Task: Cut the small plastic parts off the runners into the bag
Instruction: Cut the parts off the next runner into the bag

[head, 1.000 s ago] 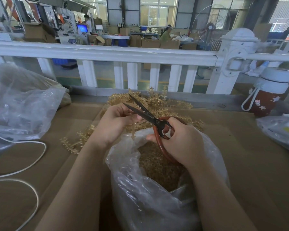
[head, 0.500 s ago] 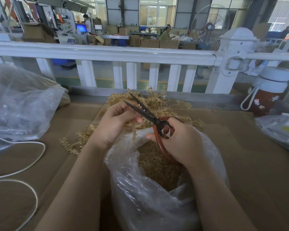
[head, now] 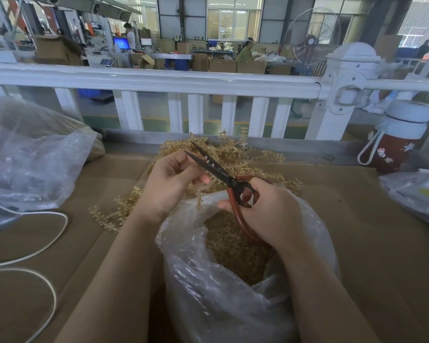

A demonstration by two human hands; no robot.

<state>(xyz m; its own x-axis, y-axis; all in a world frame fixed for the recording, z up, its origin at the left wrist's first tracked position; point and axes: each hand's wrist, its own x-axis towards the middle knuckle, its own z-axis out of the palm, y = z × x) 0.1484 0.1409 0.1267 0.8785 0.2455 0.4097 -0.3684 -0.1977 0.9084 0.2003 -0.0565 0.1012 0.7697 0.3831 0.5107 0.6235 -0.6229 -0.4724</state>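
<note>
Right over bag [head: 233,293] mouth so cut parts would drop in: left hand [head: 170,185] pinched on runner [head: 199,198], right hand [head: 270,211] clamped round scissors [head: 218,169], blades apart. Uncut runners pile [head: 233,154] behind, on surface [head: 357,219].

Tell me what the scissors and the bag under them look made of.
Scissors: blades look like dark, dull metal, matte with small rivets; handle loops have a smooth reddish-brown coating, likely plastic or paint. Bag: thin clear plastic film, glossy and crinkled, with the cut tan parts visible through it.
</note>
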